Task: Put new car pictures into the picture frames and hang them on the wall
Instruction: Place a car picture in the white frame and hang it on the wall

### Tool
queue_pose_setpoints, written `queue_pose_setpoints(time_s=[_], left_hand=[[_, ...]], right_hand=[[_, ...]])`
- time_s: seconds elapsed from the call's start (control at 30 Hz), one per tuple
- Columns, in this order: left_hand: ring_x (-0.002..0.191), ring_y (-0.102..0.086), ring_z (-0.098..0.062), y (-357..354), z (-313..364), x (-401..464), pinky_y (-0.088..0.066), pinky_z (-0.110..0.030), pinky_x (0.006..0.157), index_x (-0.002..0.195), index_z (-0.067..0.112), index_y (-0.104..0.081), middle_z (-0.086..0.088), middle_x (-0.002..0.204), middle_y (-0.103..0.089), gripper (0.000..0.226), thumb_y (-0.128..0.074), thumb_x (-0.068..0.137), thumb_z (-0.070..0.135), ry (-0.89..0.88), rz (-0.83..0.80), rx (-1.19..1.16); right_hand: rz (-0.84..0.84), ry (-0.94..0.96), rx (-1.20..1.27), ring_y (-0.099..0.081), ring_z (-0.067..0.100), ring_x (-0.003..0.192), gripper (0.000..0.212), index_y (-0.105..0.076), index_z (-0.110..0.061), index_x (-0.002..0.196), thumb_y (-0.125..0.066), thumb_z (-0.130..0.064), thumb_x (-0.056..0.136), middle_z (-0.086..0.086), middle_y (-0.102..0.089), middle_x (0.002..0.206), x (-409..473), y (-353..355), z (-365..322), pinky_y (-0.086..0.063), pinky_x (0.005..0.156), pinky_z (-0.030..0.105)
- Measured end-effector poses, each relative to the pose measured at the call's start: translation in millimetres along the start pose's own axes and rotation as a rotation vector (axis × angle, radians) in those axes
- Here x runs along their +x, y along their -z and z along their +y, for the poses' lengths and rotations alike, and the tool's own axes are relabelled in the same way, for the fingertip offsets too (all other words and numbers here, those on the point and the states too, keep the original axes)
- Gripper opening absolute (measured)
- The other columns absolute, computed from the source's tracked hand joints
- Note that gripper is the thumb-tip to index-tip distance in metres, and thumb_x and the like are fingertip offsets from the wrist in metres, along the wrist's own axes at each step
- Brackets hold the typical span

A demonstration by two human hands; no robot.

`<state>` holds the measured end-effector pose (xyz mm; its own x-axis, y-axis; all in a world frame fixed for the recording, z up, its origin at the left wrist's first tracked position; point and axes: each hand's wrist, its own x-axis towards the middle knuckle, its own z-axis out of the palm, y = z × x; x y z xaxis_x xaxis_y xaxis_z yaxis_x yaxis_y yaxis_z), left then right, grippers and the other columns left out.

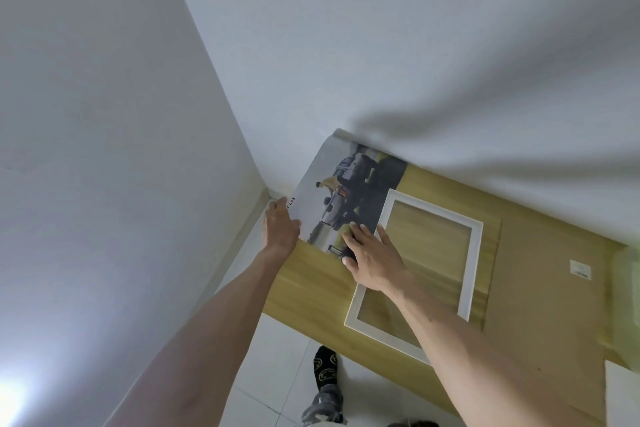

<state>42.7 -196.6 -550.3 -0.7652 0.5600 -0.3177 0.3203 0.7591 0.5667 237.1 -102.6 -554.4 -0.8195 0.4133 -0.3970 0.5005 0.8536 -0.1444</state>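
A white rectangular picture frame (415, 262) lies flat on the light wooden surface (311, 291), and the wood grain shows through its middle. Just beyond the frame's far left corner lies a large glossy car picture (332, 191), printed with pickup trucks. Its far end curls up against the white wall (381, 45), and its near corner touches the frame or slips under it; I cannot tell which.

The right hand (372, 258) rests across that same corner of the frame, palm down. Its fingers are straight and spread, pressing on the near edge of the car picture, and its wrist crosses the frame's left rail.

The left hand (280, 227) is farther from the frame, at the picture's outer edge. It holds that edge with the thumb on the printed face and the fingers behind.

On the other side of the frame, a flat brown cardboard sheet (540, 288) bearing a small white label (580, 268) lies partly under it.

Below the frame, off the edge of the surface, a foot in a black patterned sock (325, 369) stands on the white tiled floor (277, 357).
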Motion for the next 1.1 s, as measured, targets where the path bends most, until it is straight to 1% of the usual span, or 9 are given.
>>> queue_pose_setpoints(time_s=[0.03, 0.1, 0.23, 0.33, 0.47, 0.73, 0.93, 1.0, 1.1], left_hand=[[0.109, -0.053, -0.023, 3.6, -1.0, 2.5, -0.039, -0.017, 0.08, 0.139, 0.006, -0.048, -0.01, 0.134, -0.051, 0.053, -0.062, 0.088, 0.004, 0.028, 0.016, -0.085], [0.086, -0.055, -0.017, 10.6, -3.1, 5.6, -0.039, -0.014, 0.064, 0.126, 0.012, -0.063, -0.007, 0.117, -0.062, 0.044, -0.062, 0.084, -0.001, 0.096, 0.024, -0.242], [0.074, -0.064, -0.02, 20.6, -16.2, 8.7, -0.056, -0.031, 0.07, 0.113, 0.018, -0.072, -0.004, 0.09, -0.07, 0.041, -0.07, 0.077, -0.002, 0.23, -0.05, -0.503], [0.073, -0.064, -0.021, 34.0, -25.9, 6.7, -0.053, -0.032, 0.064, 0.112, 0.011, -0.072, -0.009, 0.09, -0.071, 0.039, -0.069, 0.078, -0.007, 0.272, -0.115, -0.659], [0.071, -0.064, -0.019, 53.9, -30.9, -0.4, -0.049, -0.023, 0.055, 0.112, 0.006, -0.069, -0.013, 0.098, -0.071, 0.037, -0.069, 0.079, -0.011, 0.302, -0.18, -0.798], [0.074, -0.065, -0.021, 80.4, -32.1, -28.2, -0.054, -0.019, 0.055, 0.118, 0.003, -0.065, -0.016, 0.105, -0.069, 0.041, -0.065, 0.08, -0.014, 0.235, -0.127, -0.941], [0.084, -0.066, -0.025, 80.0, -7.7, -65.4, -0.054, -0.043, 0.086, 0.116, 0.005, -0.07, -0.01, 0.098, -0.075, 0.04, -0.066, 0.079, -0.011, 0.065, -0.05, -0.962], [0.079, -0.066, -0.021, 78.9, 14.1, -83.9, -0.056, -0.039, 0.081, 0.111, 0.012, -0.073, -0.006, 0.095, -0.076, 0.038, -0.067, 0.08, -0.008, 0.003, -0.017, -0.948], [0.063, -0.057, -0.01, 72.8, 51.8, -113.4, -0.049, -0.021, 0.057, 0.109, 0.019, -0.075, 0.002, 0.081, -0.074, 0.034, -0.067, 0.083, -0.001, -0.106, 0.04, -0.862]], right_hand=[[0.016, 0.001, 0.008, -0.016, 0.023, 0.152, 0.059, -0.02, -0.018, 0.156, -0.033, -0.043, 0.104, 0.006, -0.012, 0.166, 1.1, 0.9, -0.6, -0.002, 0.124, 0.048], [0.055, 0.001, 0.039, -0.024, 0.022, 0.15, 0.053, -0.031, -0.02, 0.153, -0.036, -0.04, 0.104, 0.004, -0.022, 0.164, 2.9, 2.9, -1.7, -0.005, 0.124, 0.045], [0.19, -0.035, 0.173, -0.045, 0.018, 0.137, 0.041, -0.051, -0.021, 0.139, -0.046, -0.033, 0.101, 0.003, -0.049, 0.148, 5.4, 7.2, -1.7, -0.02, 0.12, 0.037], [0.257, -0.059, 0.214, -0.055, 0.024, 0.123, 0.038, -0.058, -0.017, 0.133, -0.053, -0.031, 0.098, 0.005, -0.058, 0.134, 4.9, 15.0, 2.4, -0.037, 0.109, 0.036], [0.249, -0.012, 0.248, -0.057, 0.025, 0.115, 0.043, -0.056, -0.018, 0.131, -0.056, -0.039, 0.094, 0.005, -0.055, 0.131, 1.0, 28.7, 0.4, -0.045, 0.102, 0.037], [0.313, -0.039, 0.327, -0.056, 0.023, 0.115, 0.04, -0.057, -0.018, 0.13, -0.053, -0.041, 0.097, 0.006, -0.052, 0.132, -15.3, 45.9, -16.7, -0.048, 0.099, 0.037], [0.303, -0.056, 0.5, -0.051, 0.02, 0.127, 0.048, -0.051, -0.02, 0.139, -0.047, -0.047, 0.099, 0.004, -0.049, 0.14, -33.2, 84.6, -23.7, -0.045, 0.105, 0.037], [0.312, -0.076, 0.611, -0.055, 0.017, 0.122, 0.049, -0.053, -0.022, 0.136, -0.049, -0.051, 0.097, 0.001, -0.055, 0.134, -38.8, 102.6, -25.2, -0.048, 0.102, 0.036], [0.381, -0.091, 0.773, -0.062, 0.012, 0.11, 0.047, -0.057, -0.026, 0.132, -0.05, -0.053, 0.094, -0.006, -0.065, 0.118, -52.4, 128.2, -22.9, -0.048, 0.091, 0.027]])
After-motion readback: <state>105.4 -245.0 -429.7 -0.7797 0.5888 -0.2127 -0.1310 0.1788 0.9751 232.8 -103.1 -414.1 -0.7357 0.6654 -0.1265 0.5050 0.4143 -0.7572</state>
